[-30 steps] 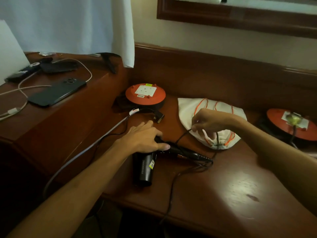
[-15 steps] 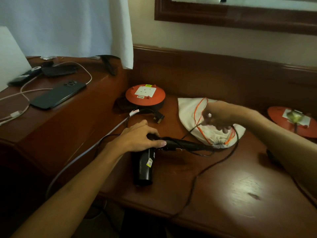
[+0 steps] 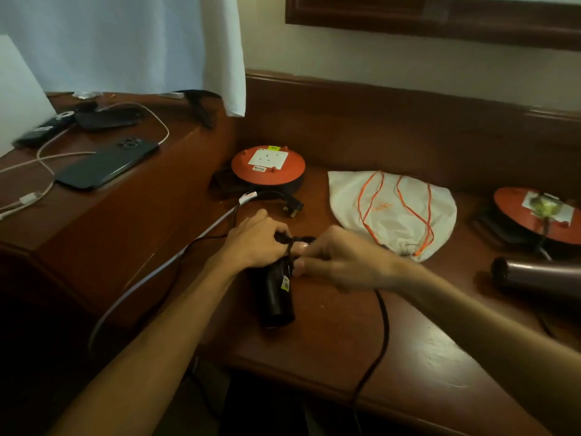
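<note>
Wooden desk (image 3: 314, 357), white bag (image 3: 393, 212) lying far right of centre. Black hair dryer (image 3: 275, 297) flat mid-desk, just left of the bag, nozzle toward the near edge. Round its far end, left hand (image 3: 254, 243) curled; close beside, right hand (image 3: 339, 259), fingers seemingly pinching the black cord (image 3: 382, 328).

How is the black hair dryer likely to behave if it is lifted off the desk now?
Probably rigid and manageable one-handed: the left hand's curled fingers span the hair dryer. Its round barrel may roll if released. The loose cord, trailing over the desk edge, would likely dangle and drag.
</note>
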Motion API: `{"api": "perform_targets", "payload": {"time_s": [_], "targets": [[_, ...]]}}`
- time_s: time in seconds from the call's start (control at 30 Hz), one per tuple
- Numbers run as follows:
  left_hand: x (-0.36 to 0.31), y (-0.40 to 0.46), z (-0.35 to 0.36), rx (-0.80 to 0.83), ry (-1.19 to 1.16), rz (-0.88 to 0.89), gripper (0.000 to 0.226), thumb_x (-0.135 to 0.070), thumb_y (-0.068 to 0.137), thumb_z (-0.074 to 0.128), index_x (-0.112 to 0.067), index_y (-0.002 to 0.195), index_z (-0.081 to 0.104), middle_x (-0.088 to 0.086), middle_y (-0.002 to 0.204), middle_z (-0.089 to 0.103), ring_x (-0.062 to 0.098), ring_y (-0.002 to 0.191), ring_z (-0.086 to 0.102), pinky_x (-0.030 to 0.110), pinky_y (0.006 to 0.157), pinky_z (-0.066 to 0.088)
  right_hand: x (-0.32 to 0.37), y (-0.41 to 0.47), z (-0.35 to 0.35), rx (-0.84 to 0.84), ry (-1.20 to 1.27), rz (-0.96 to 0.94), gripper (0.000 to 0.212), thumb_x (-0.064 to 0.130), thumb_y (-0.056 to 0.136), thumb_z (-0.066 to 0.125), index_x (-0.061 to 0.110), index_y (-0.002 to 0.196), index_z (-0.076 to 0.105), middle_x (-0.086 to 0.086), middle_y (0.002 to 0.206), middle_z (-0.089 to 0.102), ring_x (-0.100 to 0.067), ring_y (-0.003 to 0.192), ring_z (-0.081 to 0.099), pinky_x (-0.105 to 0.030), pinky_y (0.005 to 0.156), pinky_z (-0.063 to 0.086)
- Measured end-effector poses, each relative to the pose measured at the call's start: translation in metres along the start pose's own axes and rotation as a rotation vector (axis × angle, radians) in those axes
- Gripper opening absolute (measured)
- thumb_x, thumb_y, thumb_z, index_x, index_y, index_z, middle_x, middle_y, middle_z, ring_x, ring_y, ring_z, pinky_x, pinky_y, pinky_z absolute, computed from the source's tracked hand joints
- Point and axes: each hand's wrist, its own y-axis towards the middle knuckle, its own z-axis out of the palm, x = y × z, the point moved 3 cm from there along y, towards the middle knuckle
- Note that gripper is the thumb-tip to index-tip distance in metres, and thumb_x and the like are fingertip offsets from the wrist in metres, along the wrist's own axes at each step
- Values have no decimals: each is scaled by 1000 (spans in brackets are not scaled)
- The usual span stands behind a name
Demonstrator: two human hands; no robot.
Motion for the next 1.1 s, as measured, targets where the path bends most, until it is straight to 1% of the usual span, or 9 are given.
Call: {"api": "perform_targets", "payload": {"time_s": [0.13,0.33,0.43,0.57,0.63,0.77,0.87,0.97,1.1], "targets": [[19,-4,0,-3,-248,49,41,-71,78,67,-40,105,71,-1,109,48,19,111,52,34,94,43,-44,-24,22,-90,158,48,22,25,102,57,13,104,76,-11,60,50,-25,51,43,-33,47,38],[28,-8,-5,65,-361,115,32,-52,83,75,-34,110,71,-1,113,51,15,114,52,32,104,40,-74,-12,39,-152,0,68,23,28,101,60,14,98,78,-7,90,76,-14,81,70,-39,75,52],[35,-11,-5,78,-412,130,35,-50,83,75,-31,112,71,-2,116,51,12,116,52,32,107,40,-79,-4,29,-195,-19,102,17,24,98,65,16,95,79,7,84,77,-1,66,67,-19,62,49],[40,-22,-7,65,-519,162,42,-51,76,75,-29,112,72,4,116,51,13,113,56,31,104,43,-92,12,16,-172,168,212,23,24,97,67,3,88,66,-1,49,56,-21,35,45,-26,36,39],[40,-27,-7,71,-554,174,39,-50,76,76,-30,110,73,1,114,51,8,109,57,26,100,43,-97,25,5,-114,156,182,25,15,97,66,-8,89,64,-12,49,51,-20,35,46,-27,38,42],[33,-30,-5,152,-511,194,33,-44,83,76,-30,112,72,-2,113,47,4,108,55,18,95,38,-89,58,-24,4,-11,169,28,13,91,72,13,63,66,0,56,58,-8,49,52,-27,51,40],[20,-26,-4,205,-338,178,28,-47,90,71,-33,114,67,1,113,43,16,114,51,25,97,37,-72,70,-39,145,61,222,32,26,97,66,5,74,60,0,58,50,-12,50,41,-24,48,32],[2,-24,-1,184,-121,118,39,-56,92,63,-36,126,60,3,113,38,33,123,40,37,102,31,-58,68,-49,269,109,212,23,13,102,56,-1,85,59,0,61,44,-11,51,34,-22,47,28],[-9,-20,2,199,-66,61,34,-60,89,64,-42,118,60,-1,112,33,32,130,34,45,111,32,-39,53,-52,399,-14,169,16,6,100,56,-3,105,68,-9,70,46,-19,57,38,-26,50,33]]}}
